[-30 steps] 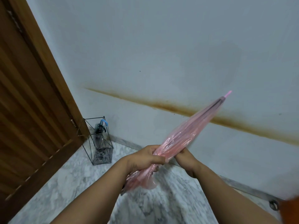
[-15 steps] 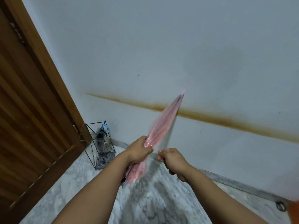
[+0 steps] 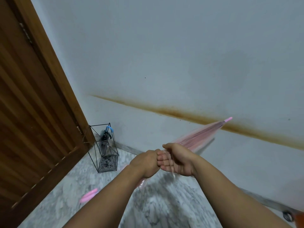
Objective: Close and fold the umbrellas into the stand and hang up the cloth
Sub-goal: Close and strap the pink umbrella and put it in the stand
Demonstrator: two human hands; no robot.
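Hands met at the middle of the view, both wrapped around a closed pink umbrella that was blurred by motion. The left hand made a fist around the near part of the folded canopy, with loose pink film spilling out below the wrist. The right hand sat just beside it, touching it, palm turned toward the camera and fingers curled round the canopy slightly farther along. From that grip the umbrella slanted up and to the right, away from the person, its pink tip showing against the brown stain that streaked across the pale wall. A pink curved handle showed low on the left, beyond the left forearm, above the marbled floor; whether it touched the floor could not be told. Far to the left, in the corner where the wall met a wooden door, a black wire stand stood upright on the floor, well apart from the hands. Inside it was a dark folded umbrella with a blue hooked handle reaching just above the rim. At the near right edge, a small dark ring lay by the base of the wall, beside an orange thing cut off by the frame.
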